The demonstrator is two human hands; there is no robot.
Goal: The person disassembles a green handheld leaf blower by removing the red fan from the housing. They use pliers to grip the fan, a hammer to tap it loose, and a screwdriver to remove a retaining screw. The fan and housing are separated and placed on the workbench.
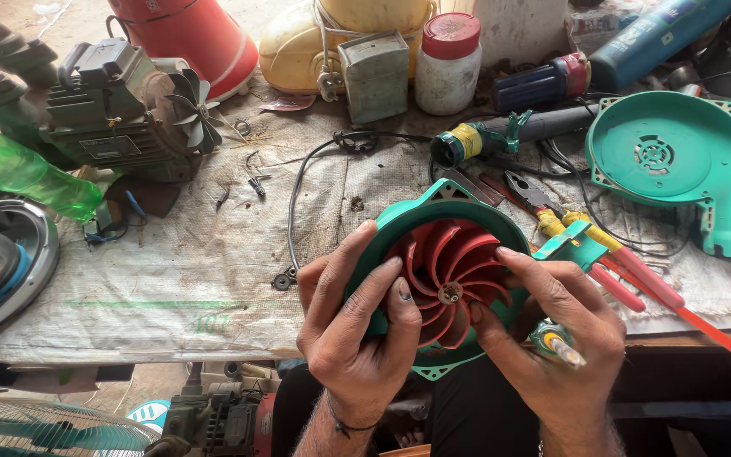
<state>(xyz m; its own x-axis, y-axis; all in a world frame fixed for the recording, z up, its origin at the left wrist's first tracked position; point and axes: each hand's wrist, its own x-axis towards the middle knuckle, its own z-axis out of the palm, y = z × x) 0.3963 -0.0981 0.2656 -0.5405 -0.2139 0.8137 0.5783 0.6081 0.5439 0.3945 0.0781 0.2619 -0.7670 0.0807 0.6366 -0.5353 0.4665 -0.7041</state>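
Observation:
I hold a green blower housing (433, 211) with a red curved-blade impeller (450, 279) inside it, over the table's near edge. My left hand (357, 330) grips the housing's left rim, thumb and fingers resting on the red blades. My right hand (552, 338) supports the right side with its thumb on the impeller, and it also holds a green-handled screwdriver (556, 340) whose tip sticks out to the lower right.
The matching green blower cover (678, 169) lies at the right. Red-handled pliers (611, 262) and a green tool (501, 135) lie behind my hands. A motor with a fan (129, 110), a green bottle (19, 173), a white jar (447, 68) and a black cable (298, 186) rest on the woven sack.

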